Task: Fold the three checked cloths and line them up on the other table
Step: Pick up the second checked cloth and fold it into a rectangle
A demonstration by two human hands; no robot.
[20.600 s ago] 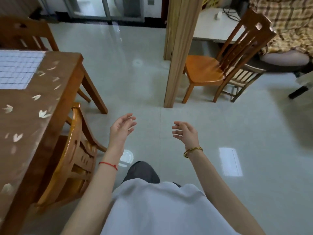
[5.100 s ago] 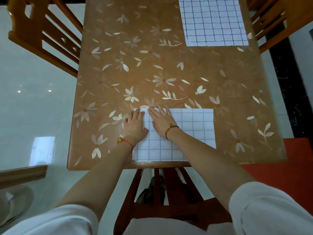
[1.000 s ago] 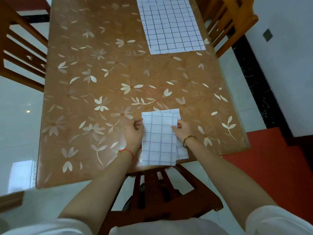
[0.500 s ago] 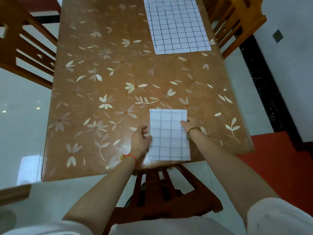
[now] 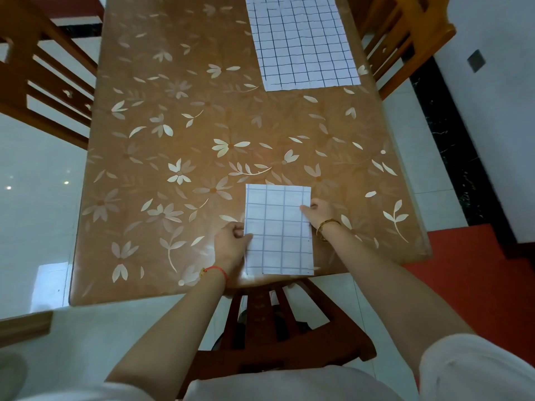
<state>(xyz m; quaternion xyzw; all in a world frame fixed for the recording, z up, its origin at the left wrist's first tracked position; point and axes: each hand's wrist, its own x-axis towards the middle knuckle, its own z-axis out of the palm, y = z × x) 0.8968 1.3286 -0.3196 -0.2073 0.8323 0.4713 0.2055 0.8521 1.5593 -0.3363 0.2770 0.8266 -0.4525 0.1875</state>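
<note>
Two cloths in view: we see a folded white cloth with a pale blue-grey check (image 5: 278, 230) at 6 o'clock on the brown flower-patterned worktop (image 5: 173, 125), its near edge almost level with the worktop's lip. A larger flat white cloth with a dark grid (image 5: 304, 44) lies well apart at 1 o'clock, not yet folded. No third cloth is in sight.
Left hand: our left hand (image 5: 231, 244) grips the folded cloth at its 9 o'clock edge, fingers curled.
Right hand: our right hand (image 5: 318, 211) pinches the 3 o'clock edge, a little farther from us than the left.
Stage, as we judge it: folding of this one looks finished. Lifting it and carrying it to the other table looks next.
Risk of unfolding: we hold only the two side edges, so the layers could slide or fall open in the lift if either pinch misses the lower layers.
Risk of a drop: the folded cloth sits right at the lip above the brown wooden chair (image 5: 289, 354). A slack grip could let it slip past the slats to the floor.
Risk of skew: our hands sit unevenly along the sides, so an uneven pull could twist the rectangle and spoil its edges.
Risk for the line-up: the destination is out of sight, so we cannot tell what spacing awaits there. At least the flat cloth is yet to be folded.
</note>
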